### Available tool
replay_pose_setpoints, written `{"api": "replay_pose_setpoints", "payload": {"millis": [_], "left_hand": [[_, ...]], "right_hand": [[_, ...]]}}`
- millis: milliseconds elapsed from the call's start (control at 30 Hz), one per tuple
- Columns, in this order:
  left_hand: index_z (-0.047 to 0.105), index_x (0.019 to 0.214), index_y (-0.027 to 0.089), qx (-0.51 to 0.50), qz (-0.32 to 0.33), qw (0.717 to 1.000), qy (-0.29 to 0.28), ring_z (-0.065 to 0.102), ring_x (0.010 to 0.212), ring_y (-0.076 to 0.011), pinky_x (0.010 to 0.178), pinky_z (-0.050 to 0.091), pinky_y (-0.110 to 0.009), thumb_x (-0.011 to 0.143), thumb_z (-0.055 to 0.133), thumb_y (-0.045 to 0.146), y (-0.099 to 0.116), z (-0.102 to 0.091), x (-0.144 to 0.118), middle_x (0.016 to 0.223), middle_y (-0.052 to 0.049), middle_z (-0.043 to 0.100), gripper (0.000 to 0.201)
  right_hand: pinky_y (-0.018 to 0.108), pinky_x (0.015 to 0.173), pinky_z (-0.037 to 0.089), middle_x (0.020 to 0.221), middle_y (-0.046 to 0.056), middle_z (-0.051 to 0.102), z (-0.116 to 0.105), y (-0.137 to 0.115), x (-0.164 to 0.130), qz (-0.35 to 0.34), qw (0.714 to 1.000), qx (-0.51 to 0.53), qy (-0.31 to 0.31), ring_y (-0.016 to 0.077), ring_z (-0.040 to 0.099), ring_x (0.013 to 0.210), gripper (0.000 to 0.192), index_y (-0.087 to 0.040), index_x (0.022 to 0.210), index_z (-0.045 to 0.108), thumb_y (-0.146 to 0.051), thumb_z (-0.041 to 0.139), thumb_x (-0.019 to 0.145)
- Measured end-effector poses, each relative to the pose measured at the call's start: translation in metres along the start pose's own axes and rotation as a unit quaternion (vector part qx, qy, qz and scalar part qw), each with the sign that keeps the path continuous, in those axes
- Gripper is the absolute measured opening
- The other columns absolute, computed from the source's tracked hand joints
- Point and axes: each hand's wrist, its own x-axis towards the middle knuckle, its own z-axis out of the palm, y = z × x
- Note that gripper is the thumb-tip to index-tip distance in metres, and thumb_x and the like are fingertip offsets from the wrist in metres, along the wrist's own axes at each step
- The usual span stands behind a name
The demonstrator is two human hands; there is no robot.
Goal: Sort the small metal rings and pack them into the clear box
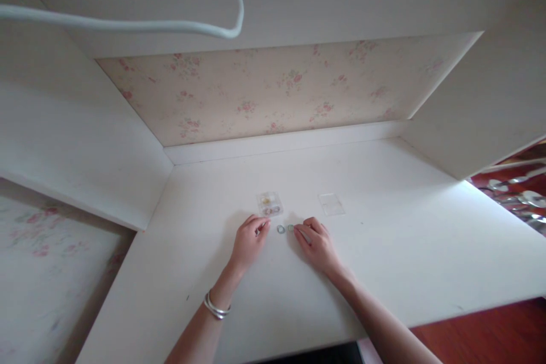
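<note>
Near the middle of the white desk, my right hand [314, 240] pinches a small pale ring [290, 228] at its fingertips. Just left of it a second small ring [280, 230], greyish, lies on the desk. My left hand [251, 238], a silver bangle on its wrist, has thumb and fingers drawn together; what they hold, if anything, is too small to make out. Beyond the left fingertips sits a clear divided box [270, 204] with yellow and reddish small pieces in its compartments. A clear flat lid [331, 204] lies beyond my right hand.
The white desk [405, 227] has side panels and a floral-papered back wall [290, 88]. A white bent rod or cable [140, 25] crosses the upper left. Shiny metal objects [529, 199] stand past the right edge. A dark object [315, 354] shows at the near edge.
</note>
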Motion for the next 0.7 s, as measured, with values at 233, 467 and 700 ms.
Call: {"api": "replay_pose_setpoints", "payload": {"millis": [233, 467, 700], "left_hand": [[0.067, 0.092, 0.018, -0.06, -0.031, 0.998, -0.013, 0.059, 0.076, -0.0132, 0.068, 0.046, -0.023, 0.091, 0.043, 0.034, -0.009, -0.003, -0.019, 0.085, -0.004, 0.064, 0.029], [0.068, 0.089, 0.019, -0.052, -0.02, 0.998, -0.028, 0.058, 0.073, -0.0125, 0.067, 0.046, -0.023, 0.091, 0.044, 0.032, -0.009, -0.003, -0.021, 0.081, -0.003, 0.063, 0.027], [0.069, 0.091, 0.019, -0.058, -0.026, 0.997, -0.044, 0.058, 0.071, -0.0122, 0.067, 0.045, -0.022, 0.089, 0.046, 0.031, -0.012, -0.003, -0.022, 0.08, -0.003, 0.063, 0.025]], "right_hand": [[0.03, 0.073, 0.038, 0.091, 0.006, 0.056, 0.01, -0.022, 0.012, -0.079, 0.99, -0.096, -0.072, 0.0151, 0.052, 0.075, 0.021, -0.024, 0.1, 0.066, -0.031, 0.049, 0.089], [0.03, 0.072, 0.039, 0.088, 0.005, 0.058, 0.017, -0.02, 0.018, -0.085, 0.987, -0.115, -0.075, 0.0156, 0.052, 0.074, 0.023, -0.025, 0.089, 0.068, -0.027, 0.045, 0.091], [0.029, 0.071, 0.043, 0.088, 0.006, 0.056, 0.019, -0.019, 0.023, -0.052, 0.997, -0.059, -0.003, 0.0146, 0.053, 0.072, 0.026, -0.022, 0.093, 0.068, -0.031, 0.043, 0.091]]}}
